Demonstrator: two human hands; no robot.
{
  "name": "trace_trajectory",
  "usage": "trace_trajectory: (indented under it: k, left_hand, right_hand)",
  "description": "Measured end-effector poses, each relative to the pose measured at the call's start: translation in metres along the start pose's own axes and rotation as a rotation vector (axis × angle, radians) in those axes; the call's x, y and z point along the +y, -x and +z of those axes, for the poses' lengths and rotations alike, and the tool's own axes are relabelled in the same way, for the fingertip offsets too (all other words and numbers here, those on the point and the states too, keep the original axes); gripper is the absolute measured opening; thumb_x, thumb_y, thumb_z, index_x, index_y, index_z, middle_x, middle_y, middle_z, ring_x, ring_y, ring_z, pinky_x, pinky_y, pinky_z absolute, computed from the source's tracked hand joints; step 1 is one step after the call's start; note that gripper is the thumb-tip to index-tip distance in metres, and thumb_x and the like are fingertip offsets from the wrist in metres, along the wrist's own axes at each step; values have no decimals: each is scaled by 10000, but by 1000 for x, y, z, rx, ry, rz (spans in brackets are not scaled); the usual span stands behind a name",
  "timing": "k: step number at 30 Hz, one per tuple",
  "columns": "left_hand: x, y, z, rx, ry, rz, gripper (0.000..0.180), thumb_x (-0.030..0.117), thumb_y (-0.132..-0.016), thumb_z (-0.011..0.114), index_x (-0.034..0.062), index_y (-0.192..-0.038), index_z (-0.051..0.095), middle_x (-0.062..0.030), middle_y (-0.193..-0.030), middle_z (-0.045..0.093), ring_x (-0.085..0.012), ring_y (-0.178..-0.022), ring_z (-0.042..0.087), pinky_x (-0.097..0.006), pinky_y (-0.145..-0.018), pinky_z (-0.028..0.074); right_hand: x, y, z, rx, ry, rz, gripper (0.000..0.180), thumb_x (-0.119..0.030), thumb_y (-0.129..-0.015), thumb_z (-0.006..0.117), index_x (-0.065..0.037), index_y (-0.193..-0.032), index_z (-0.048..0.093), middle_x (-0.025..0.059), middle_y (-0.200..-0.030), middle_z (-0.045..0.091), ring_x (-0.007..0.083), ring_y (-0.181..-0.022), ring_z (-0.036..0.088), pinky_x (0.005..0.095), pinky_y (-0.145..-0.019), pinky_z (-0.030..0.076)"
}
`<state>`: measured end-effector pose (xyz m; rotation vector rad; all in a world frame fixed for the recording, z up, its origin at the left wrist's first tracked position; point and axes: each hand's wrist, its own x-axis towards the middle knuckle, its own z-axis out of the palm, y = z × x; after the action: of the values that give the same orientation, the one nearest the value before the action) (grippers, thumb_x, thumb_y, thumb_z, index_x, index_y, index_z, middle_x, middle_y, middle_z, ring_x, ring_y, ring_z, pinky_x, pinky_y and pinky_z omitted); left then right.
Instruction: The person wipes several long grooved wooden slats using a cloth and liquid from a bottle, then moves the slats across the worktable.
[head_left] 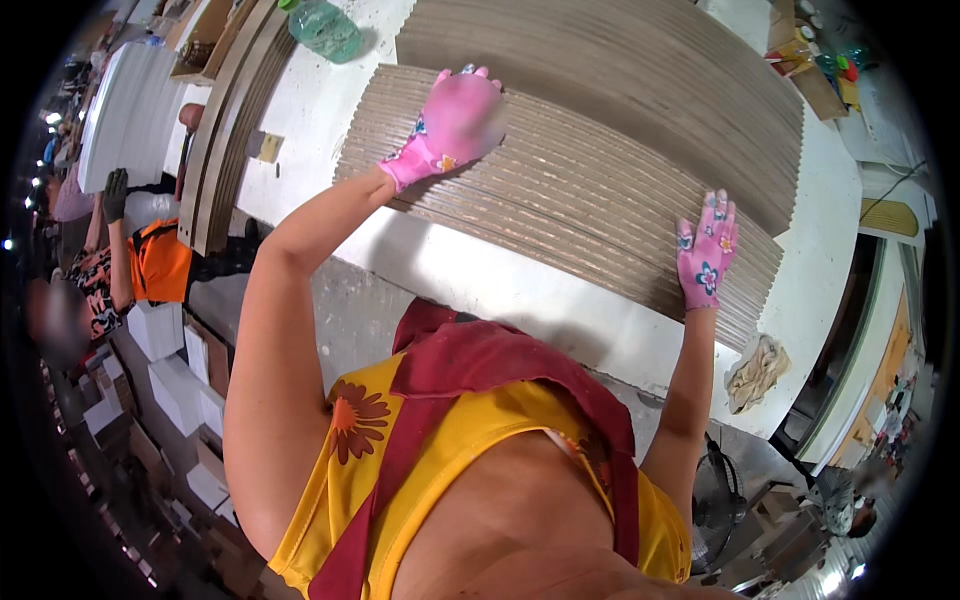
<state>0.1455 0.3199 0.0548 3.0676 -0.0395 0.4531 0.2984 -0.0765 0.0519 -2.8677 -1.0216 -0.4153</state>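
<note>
Long brown-grey strips (560, 212) lie packed side by side on a white table, their narrow ridged edges facing up. My left hand (460, 125), in a pink flowered glove, rests on the far left part of these strips. Its fingertips point away from me and are apart; a blur covers the back of the hand. Toward the right end of the strips lies my right hand (708, 250), in a matching glove, flat with its fingers stretched out. Neither hand grips anything that I can see. Right behind the strips is a second batch of long brown-grey pieces (620, 80).
On the white table (480, 262) stand a green-tinted plastic bottle (325, 32) at the far left and a crumpled beige rag (758, 374) at the right. More long boards (215, 150) lie at the left. A co-worker in orange (158, 260) is beyond them; a fan (715, 500) stands lower right.
</note>
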Motion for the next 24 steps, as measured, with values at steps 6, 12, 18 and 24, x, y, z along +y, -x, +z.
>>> trace_trajectory:
  k: [6, 12, 18, 24]
  left_hand:
    - [-10, -19, 6, 9, 6, -6, 599, 392, -877, 502, 76, -1360, 339, -177, -1404, 316, -326, -1246, 378, -465, -1064, 195]
    - [-31, -40, 35, 98, -29, 19, 578, 432, -893, 461, 94, -1352, 365, -173, -1383, 356, -322, -1250, 382, -425, -1072, 208]
    - [-53, 3, 9, 428, 514, -133, 485, 124, -841, 604, 59, -1295, 447, -172, -1330, 423, -285, -1260, 376, -372, -1031, 328]
    - [-53, 133, -45, 329, 171, -479, 490, 144, -866, 566, -5, -1305, 409, -177, -1338, 408, -315, -1269, 336, -390, -1070, 227]
  right_hand:
    - [1, -19, 8, -13, 14, -7, 584, -418, -885, 464, -77, -1350, 373, 137, -1413, 332, 322, -1309, 284, 444, -1056, 235]
    - [15, -38, 25, 56, 81, -2, 578, -433, -879, 473, -69, -1324, 408, 154, -1378, 380, 321, -1283, 329, 434, -1049, 254]
    - [1, 5, -21, 147, -190, 87, 515, -330, -865, 538, -63, -1295, 441, 162, -1335, 429, 331, -1260, 364, 429, -1030, 293]
    - [-28, 124, -62, 0, -54, 121, 580, -397, -828, 542, -122, -1325, 426, 112, -1409, 346, 286, -1330, 263, 457, -1076, 176]
